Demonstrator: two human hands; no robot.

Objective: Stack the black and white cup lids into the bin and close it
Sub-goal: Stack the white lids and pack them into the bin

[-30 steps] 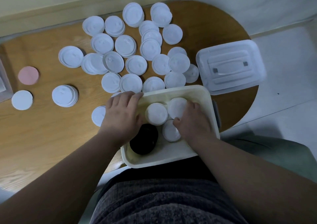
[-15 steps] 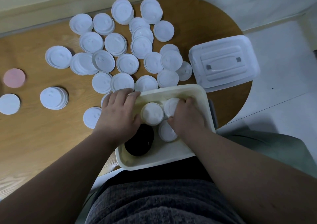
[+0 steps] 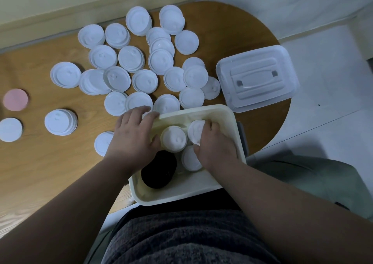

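Lids fill the bin at the table edge: black stack, middle stack. Left hand lies flat over the bin's left rim, fingers straight. Right hand, inside the bin, curls its fingers round the far stack. Cover lies beside the bin.

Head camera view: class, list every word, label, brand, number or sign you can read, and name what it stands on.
None can be read.
The round white plastic cup lids on the brown wooden table: raised marks, too blurred to read.
The translucent rectangular plastic bin cover: two grey squares, no lettering visible.
The cream rectangular plastic bin: no lettering visible.
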